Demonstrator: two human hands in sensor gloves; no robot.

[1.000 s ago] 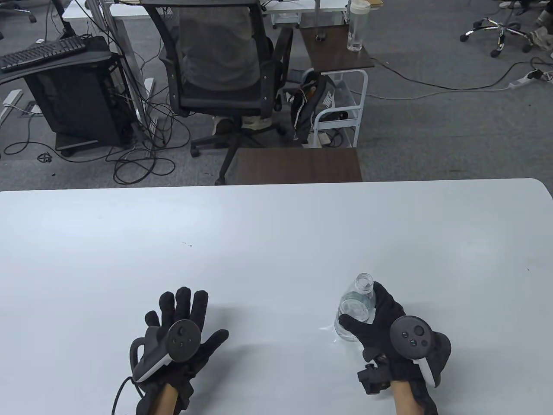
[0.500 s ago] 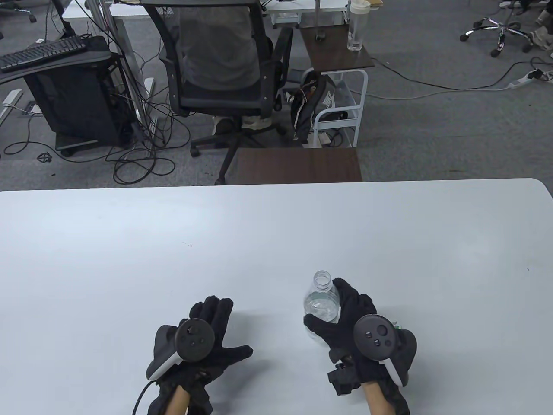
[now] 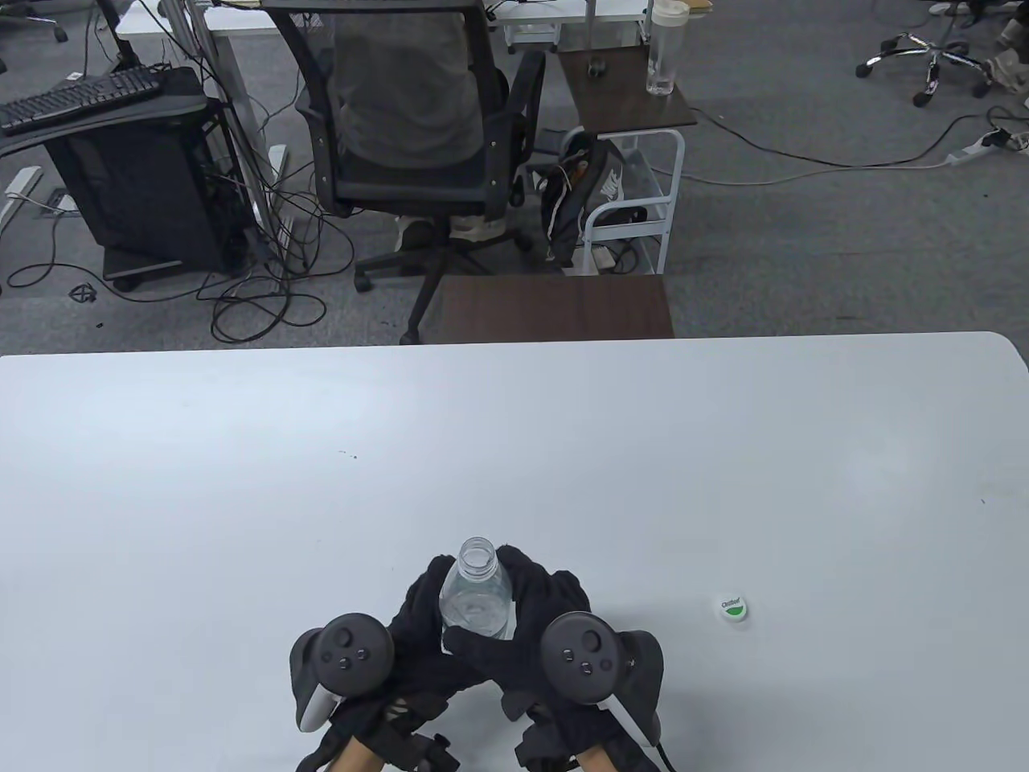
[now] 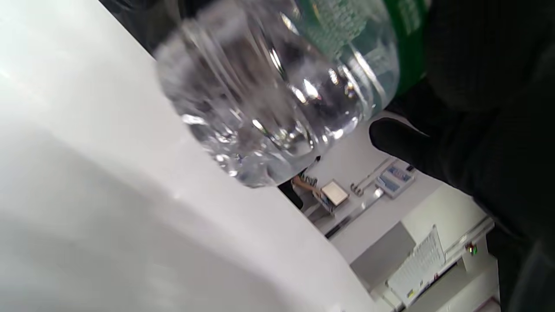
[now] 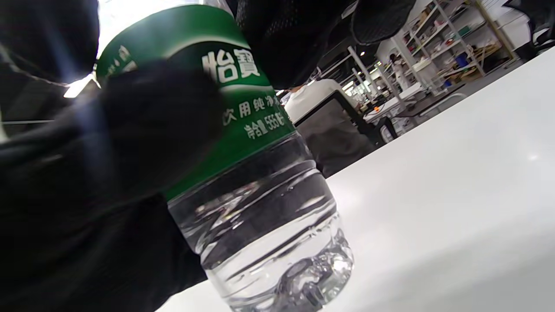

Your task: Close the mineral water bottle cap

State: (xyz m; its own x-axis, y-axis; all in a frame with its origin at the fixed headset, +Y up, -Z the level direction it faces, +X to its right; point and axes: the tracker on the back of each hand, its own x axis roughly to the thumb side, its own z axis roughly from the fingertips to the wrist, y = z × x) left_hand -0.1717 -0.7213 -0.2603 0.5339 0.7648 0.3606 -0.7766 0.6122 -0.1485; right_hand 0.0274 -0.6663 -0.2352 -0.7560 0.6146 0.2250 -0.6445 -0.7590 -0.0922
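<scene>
Bottle (image 3: 476, 595), bottom centre, gripped by left hand (image 3: 418, 635) and right hand (image 3: 522, 635): thin, crushable, open (spillable); hold the labelled middle gently.

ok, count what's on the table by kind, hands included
bottle: 1
cap: 1
hands: 2, left hand and right hand, both gripping the bottle
total: 4
</scene>
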